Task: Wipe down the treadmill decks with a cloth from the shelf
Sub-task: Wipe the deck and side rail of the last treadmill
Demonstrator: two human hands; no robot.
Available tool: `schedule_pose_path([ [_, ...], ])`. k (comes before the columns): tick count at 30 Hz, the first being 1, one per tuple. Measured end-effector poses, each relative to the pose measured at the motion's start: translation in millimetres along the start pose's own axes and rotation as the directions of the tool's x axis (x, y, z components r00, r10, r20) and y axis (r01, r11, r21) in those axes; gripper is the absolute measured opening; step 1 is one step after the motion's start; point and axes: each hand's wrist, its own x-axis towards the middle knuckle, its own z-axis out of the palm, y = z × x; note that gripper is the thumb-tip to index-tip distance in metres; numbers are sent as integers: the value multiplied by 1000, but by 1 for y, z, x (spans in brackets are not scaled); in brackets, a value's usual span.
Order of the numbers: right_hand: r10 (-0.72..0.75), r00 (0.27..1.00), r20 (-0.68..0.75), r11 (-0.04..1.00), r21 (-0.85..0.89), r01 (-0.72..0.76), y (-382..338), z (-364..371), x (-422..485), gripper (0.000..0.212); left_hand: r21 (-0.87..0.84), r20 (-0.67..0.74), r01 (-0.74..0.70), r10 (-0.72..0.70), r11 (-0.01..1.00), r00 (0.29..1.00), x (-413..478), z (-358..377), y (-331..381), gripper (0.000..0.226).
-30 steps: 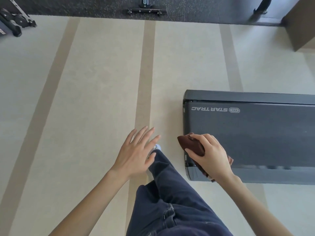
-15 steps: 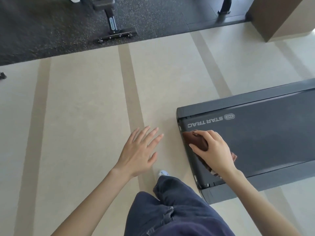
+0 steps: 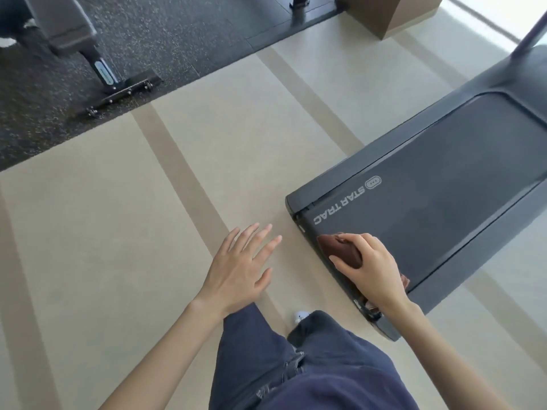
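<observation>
Brown cloth (image 3: 340,251) under right hand (image 3: 370,269), treadmill deck (image 3: 444,184)

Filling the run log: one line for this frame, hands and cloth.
step: wiping | right hand: grips brown cloth, pressed on treadmill deck end | left hand: open, holds nothing, over floor

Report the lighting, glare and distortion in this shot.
Head view: daylight comes from the upper right, bleaching the floor there; a pale sheen lies on the treadmill belt; the wide lens splays the floor stripes; the right hand and brown cloth are slightly soft but readable.
</observation>
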Motion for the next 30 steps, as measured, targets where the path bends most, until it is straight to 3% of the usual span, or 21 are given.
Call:
schedule_pose_path([
  [8,194,969,-150,979,89,-182,-86,43,29,35,63,40,-223,220,973,975,29,-29,-121,54],
  [15,377,892,-250,925,153,-348,-108,50,28,33,93,78,-427,421,899,904,79,-42,-155,55],
  [23,574,738,-354,818,217,-532,-94,51,38,31,78,96,-676,670,733,737,159,-37,-142,51],
  [30,675,639,-369,736,273,-620,-70,41,83,33,96,162,-805,789,586,593,258,-46,-123,53],
])
